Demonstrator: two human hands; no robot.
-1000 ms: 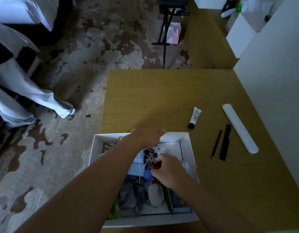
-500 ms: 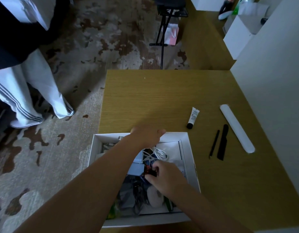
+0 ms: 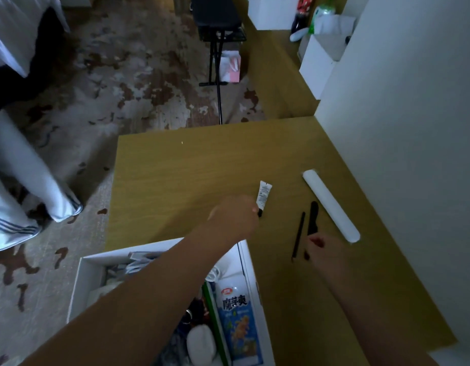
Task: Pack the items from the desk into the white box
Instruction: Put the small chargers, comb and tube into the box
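Note:
The white box (image 3: 79,283) sits at the desk's near left corner, holding a blue snack pack (image 3: 239,320), a white oval thing (image 3: 201,344) and cables. My left hand (image 3: 235,215) reaches over the box's far rim, its fingertips at the black cap of a small white tube (image 3: 264,195) lying on the desk; the grip is hidden. My right hand (image 3: 325,250) hovers with fingers apart at the near ends of a flat black comb-like piece (image 3: 313,217) and a thin black stick (image 3: 299,233). A long white case (image 3: 330,204) lies just right of them.
A white wall (image 3: 413,154) borders the desk's right side. A person's legs in white striped trousers (image 3: 22,207) stand on the patterned carpet to the left. A black stand (image 3: 218,62) and white cabinets (image 3: 318,62) are beyond the desk's far edge.
Both hands have left the box. My left hand went forward and right to the tube; my right hand went right to the black items. The view shifted and the person's legs moved.

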